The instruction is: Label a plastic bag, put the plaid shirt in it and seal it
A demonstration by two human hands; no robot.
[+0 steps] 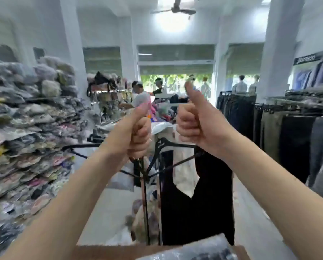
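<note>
Both my hands are raised in front of me as fists with the thumbs pointing up. My left hand holds nothing. My right hand is likewise closed on nothing. At the bottom edge lies a clear plastic bag with dark cloth inside, resting on a brown cardboard surface. The cloth's pattern is too blurred to make out. Below my hands a black garment hangs from a black hanger on a rack.
A tall stack of bagged clothes fills the left side. Racks of dark trousers line the right. Several people stand at the back by the doorway. White pillars and a ceiling fan are above.
</note>
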